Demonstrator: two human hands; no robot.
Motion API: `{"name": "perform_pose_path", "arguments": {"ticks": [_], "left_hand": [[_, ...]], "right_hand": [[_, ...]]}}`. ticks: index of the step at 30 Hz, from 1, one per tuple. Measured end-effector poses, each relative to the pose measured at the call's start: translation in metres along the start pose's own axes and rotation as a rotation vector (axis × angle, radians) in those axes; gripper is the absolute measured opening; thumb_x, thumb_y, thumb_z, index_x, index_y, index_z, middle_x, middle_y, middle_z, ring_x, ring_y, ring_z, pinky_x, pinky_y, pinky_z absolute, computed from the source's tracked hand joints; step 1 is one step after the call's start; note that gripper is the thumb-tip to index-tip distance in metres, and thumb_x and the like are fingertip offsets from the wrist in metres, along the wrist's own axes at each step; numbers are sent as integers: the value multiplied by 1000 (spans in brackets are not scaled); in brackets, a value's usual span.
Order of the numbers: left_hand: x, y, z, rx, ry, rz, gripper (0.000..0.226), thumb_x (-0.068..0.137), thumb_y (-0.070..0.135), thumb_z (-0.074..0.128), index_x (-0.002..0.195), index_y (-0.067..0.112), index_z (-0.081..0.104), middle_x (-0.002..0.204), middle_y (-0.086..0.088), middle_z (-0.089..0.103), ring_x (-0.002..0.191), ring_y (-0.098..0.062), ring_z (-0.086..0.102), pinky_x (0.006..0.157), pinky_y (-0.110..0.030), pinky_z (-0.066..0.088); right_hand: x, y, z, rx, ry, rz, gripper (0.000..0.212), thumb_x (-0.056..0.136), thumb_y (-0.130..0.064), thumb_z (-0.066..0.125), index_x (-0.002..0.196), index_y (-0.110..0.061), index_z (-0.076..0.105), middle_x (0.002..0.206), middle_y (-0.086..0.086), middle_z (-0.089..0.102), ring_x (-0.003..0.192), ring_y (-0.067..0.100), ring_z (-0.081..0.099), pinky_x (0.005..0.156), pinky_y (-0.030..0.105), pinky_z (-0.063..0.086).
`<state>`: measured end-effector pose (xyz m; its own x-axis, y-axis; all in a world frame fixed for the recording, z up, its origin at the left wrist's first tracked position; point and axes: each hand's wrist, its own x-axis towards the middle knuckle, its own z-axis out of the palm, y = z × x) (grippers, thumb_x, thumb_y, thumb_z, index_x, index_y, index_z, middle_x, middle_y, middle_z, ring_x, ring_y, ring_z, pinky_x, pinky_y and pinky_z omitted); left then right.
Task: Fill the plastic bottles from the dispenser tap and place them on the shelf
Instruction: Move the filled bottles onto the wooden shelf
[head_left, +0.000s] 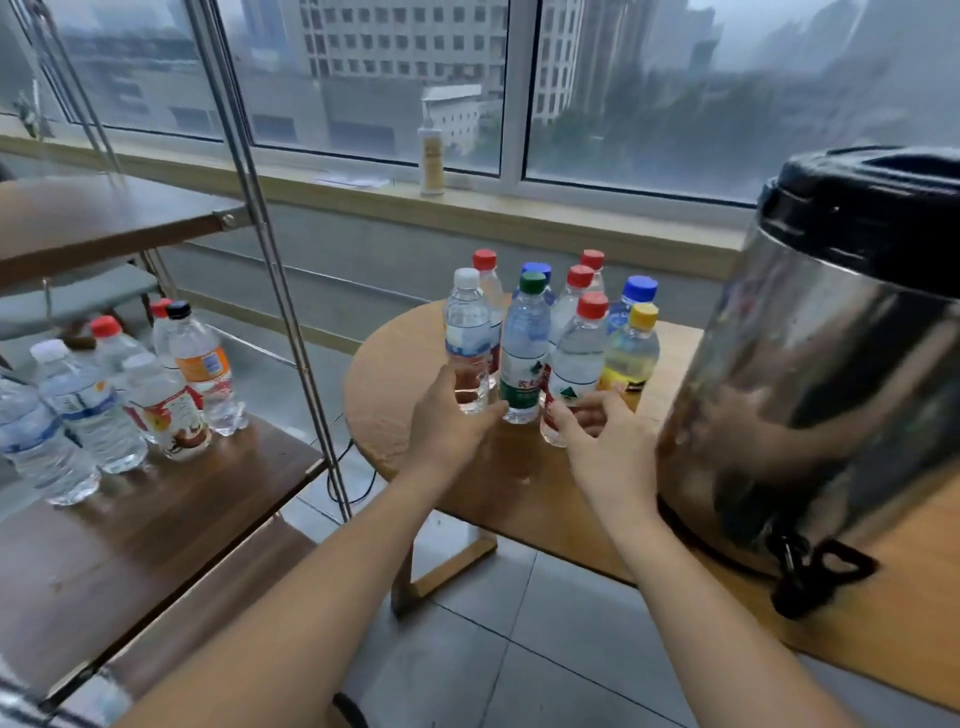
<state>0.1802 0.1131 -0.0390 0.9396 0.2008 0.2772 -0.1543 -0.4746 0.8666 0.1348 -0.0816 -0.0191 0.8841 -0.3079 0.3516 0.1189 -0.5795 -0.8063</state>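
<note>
Bottle in hand: the clear plastic bottle with a white cap (467, 338) stands at the near-left edge of the group on the round wooden table (395, 415). My left hand (449, 421) is wrapped round its lower part, thumb on one side and fingers on the other.
Right hand: my right hand (597, 431) has its fingers curled against the lower part of the clear red-capped bottle (579, 358) just beside. I cannot tell whether it grips the bottle or only touches it.
Waiting on the table: the cluster of capped plastic bottles (524, 353), roughly nine, has red, blue, green and yellow caps, all on. I cannot read their fill levels.
Already shelved: a row of capped clear bottles (93, 415) stands on the middle board of the brown wooden shelf with metal posts (156, 519) at my left. I take these as filled and placed.
Dispenser: the shiny steel urn with a black lid (831, 338) sits on the wood top at my right. Its black tap (800, 566) has no bottle beneath it.
Progress: I judge the job under halfway, with more bottles on the table than on the shelf. Each of those is yet to be uncapped, filled, recapped and carried over.
</note>
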Motion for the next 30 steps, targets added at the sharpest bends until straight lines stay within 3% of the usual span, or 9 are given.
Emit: {"name": "perform_pose_path", "arguments": {"ticks": [3, 5, 7, 12, 16, 21, 25, 30], "left_hand": [[3, 12, 22, -25, -18, -6, 59, 81, 36, 95, 131, 27, 63, 124, 8, 74, 111, -10, 70, 92, -29, 55], [2, 17, 37, -54, -29, -22, 55, 80, 37, 95, 125, 27, 65, 119, 11, 74, 109, -9, 71, 93, -30, 58], [1, 20, 51, -66, -33, -15, 51, 79, 40, 95, 119, 30, 66, 112, 15, 74, 105, -5, 71, 94, -33, 59], [-5, 34, 75, -92, -94, 50, 54, 79, 36, 96, 124, 25, 69, 117, 13, 75, 109, -3, 69, 96, -28, 57], [-5, 39, 84, -70, -66, 83, 57, 78, 41, 96, 125, 25, 68, 119, 12, 76, 110, -5, 70, 97, -34, 60], [-8, 47, 88, -41, -91, 83, 64, 80, 54, 93, 129, 30, 61, 122, 13, 74, 112, -6, 69, 90, -27, 54], [-8, 46, 86, -32, -110, 79, 62, 79, 53, 93, 126, 33, 60, 114, 17, 73, 109, -6, 71, 93, -35, 61], [-17, 35, 73, -15, -120, 90, 65, 75, 51, 95, 127, 35, 60, 118, 16, 76, 108, -1, 71, 94, -39, 63]], "right_hand": [[9, 19, -7, 11, 59, 66, 35, 93, -46, 82, 112, -23, 64, 102, -8, 70, 93, 10, 69, 80, 32, 60], [13, 29, -8, -23, 38, 116, 53, 91, -45, 84, 129, -20, 57, 123, 1, 67, 110, 20, 69, 94, 43, 61], [14, 32, -5, -63, -2, 149, 68, 92, -39, 84, 145, -16, 47, 143, 8, 57, 128, 27, 62, 105, 46, 57], [20, 36, 4, -171, -13, 163, 80, 100, -34, 73, 162, -11, 27, 168, 13, 33, 136, 41, 56, 104, 52, 53], [27, 43, 8, -218, -27, 161, 81, 103, -29, 69, 165, -11, 20, 171, 15, 26, 136, 44, 55, 103, 52, 53], [45, 48, 9, -15, 18, 199, 69, 104, -21, 66, 162, -7, 29, 168, 17, 34, 155, 37, 34, 124, 52, 38], [55, 52, 12, 131, 72, 200, 56, 102, -34, 71, 148, -20, 41, 152, 8, 53, 140, 30, 53, 113, 55, 51], [57, 55, 15, 146, 80, 182, 60, 99, -38, 76, 147, -21, 45, 146, 4, 53, 135, 25, 54, 108, 45, 51]]}}
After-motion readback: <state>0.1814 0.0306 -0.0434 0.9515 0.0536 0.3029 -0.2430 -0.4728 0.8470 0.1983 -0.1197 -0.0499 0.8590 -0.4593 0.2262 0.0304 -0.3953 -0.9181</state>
